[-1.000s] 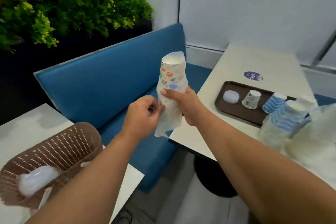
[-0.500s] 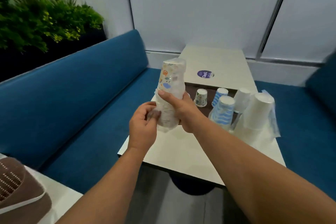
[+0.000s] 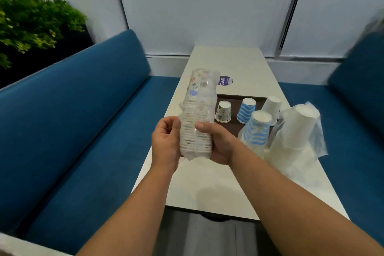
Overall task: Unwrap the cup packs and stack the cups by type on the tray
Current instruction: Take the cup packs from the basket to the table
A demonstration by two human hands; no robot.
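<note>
Head view: unwrapping step. Wrapped pack of patterned cups (image 3: 198, 114) held upright above table's (image 3: 232, 62) near left edge, gripped by right hand (image 3: 218, 143); left hand (image 3: 166, 141) pinching its film. Next: peel film, stack on brown tray (image 3: 232, 97).

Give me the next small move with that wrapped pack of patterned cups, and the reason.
Probably peel the wrap open at the bottom end: the clear-plastic-wrapped stack of patterned paper cups is still fully covered, the right hand grips it, and the left hand pinches the film.
</note>
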